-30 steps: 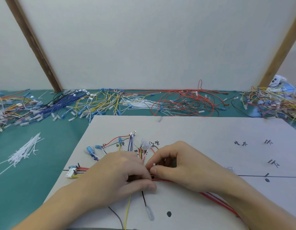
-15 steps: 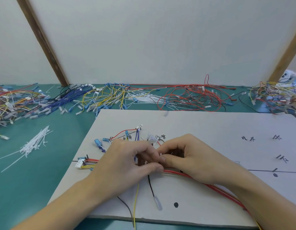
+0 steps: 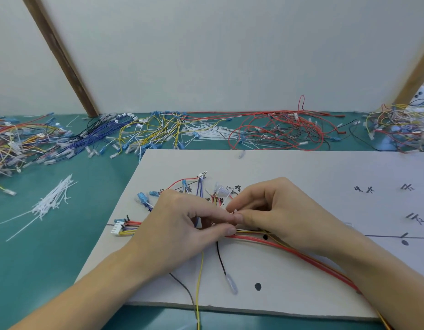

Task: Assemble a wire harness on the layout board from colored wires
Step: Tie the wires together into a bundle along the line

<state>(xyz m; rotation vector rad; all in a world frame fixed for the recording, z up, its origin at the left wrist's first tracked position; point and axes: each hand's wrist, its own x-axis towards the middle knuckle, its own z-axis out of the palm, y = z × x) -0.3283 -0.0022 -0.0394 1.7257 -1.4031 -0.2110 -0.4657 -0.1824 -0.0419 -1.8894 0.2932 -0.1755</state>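
- The layout board (image 3: 301,167) is the big white sheet on the green table (image 3: 63,246). Everything here is placed from that board.
- Near the middle of the board, a bit to its left, lies the wire bundle (image 3: 277,245). It is made of red, orange and yellow wires that run off toward the board's near right corner.
- The left hand (image 3: 182,232) rests on the bundle. Its thumb and first finger are pressed together, pinching the wires flat.
- The right hand (image 3: 277,213) meets it tip to tip. Its fingers are curled and pinching something very small at that same spot. It may be a tie, but it is too tiny to be sure.
- At the board's left edge sits a white plug (image 3: 117,228) with wires coming out of it.
- A yellow wire (image 3: 199,282) and a black wire (image 3: 220,258) hang down toward the board's near edge.
- Left of the board, on the table, is a pile of white ties (image 3: 54,201). Behind the board lie heaps of loose wires (image 3: 273,132).
- To do this step well, I think the left hand should keep the wires tight and side by side, on the drawn black line (image 3: 384,236).
- The right hand should work slowly, so no wire slips out of the bunch.
- The branch wires should stay pointing at their marks.
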